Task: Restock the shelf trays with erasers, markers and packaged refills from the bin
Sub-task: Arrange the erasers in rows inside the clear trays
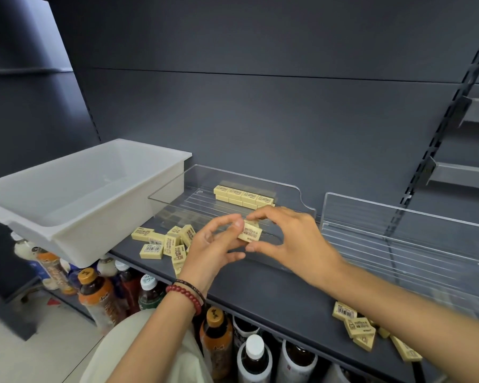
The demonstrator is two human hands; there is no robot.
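1. The left hand (216,244) and right hand (285,239) pinch the held erasers (250,234) between them, fingers curled on either end.
2. Just beyond the hands, in the clear tray (293,194), lies the eraser row (244,196), long axis left-right; the right hand looks nearer.

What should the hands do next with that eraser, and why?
Probably set the held eraser beside the row of erasers at the back of the clear tray: the left hand and right hand pinch it above that tray, and the row looks unfinished.
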